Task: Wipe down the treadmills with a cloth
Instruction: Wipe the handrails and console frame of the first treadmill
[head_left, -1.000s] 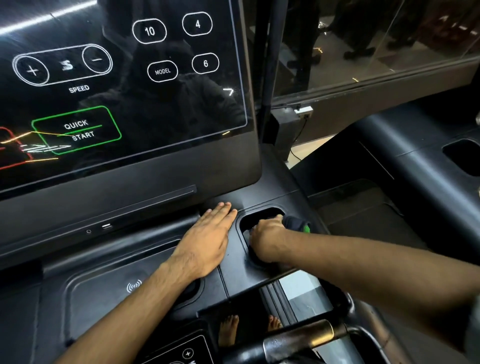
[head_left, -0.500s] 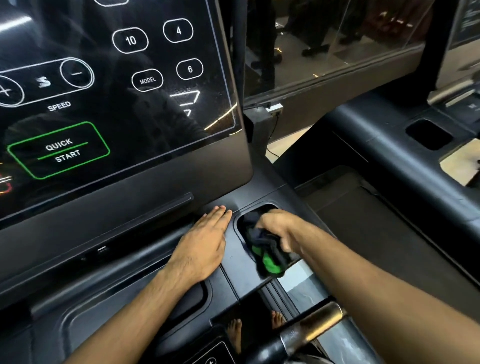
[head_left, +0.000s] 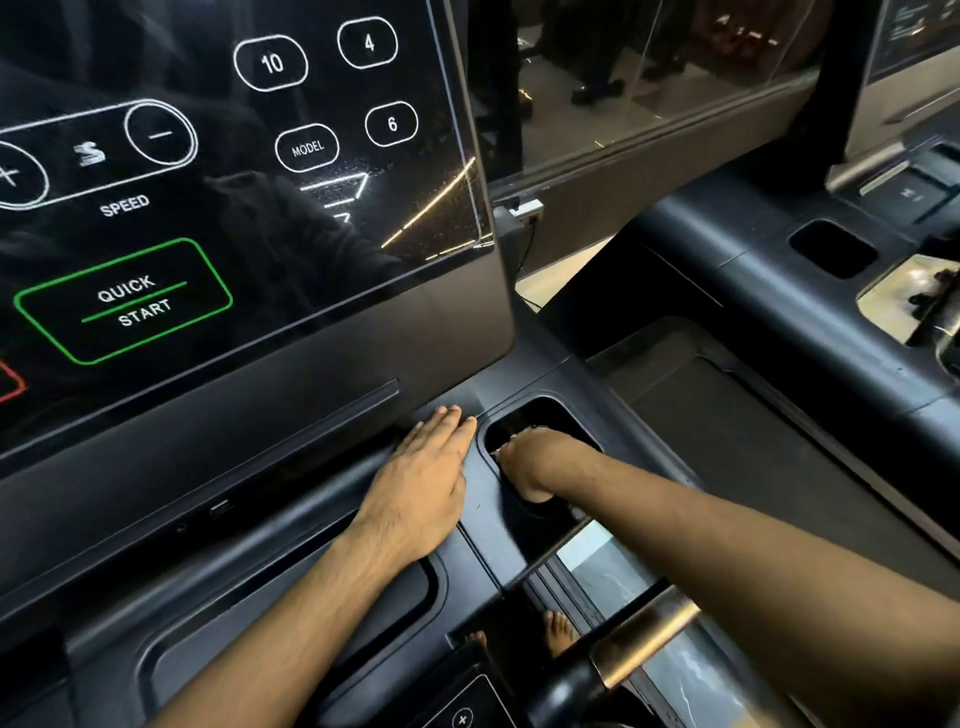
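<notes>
On the near treadmill's console (head_left: 480, 501), just under the big touchscreen (head_left: 234, 208), the left hand (head_left: 423, 483) lies palm down. Its fingers are straight and side by side, an open grip holding nothing. It's planted on the strip between the shallow tray (head_left: 291, 623) and the cup holder (head_left: 553, 413). Right beside it, the right hand (head_left: 535, 457) is plunged into that cup holder, knuckles up, fingers bent down into the dark well. The cloth is out of sight, so I cannot tell whether that grip is clamped on it. Up on the screen, the green QUICK START button (head_left: 124, 301) glows at the left. Near the bottom, a handlebar (head_left: 639, 644) crosses under the right forearm, with bare feet (head_left: 558, 631) showing below it. Far right, a second treadmill (head_left: 753, 270) stands alongside.
</notes>
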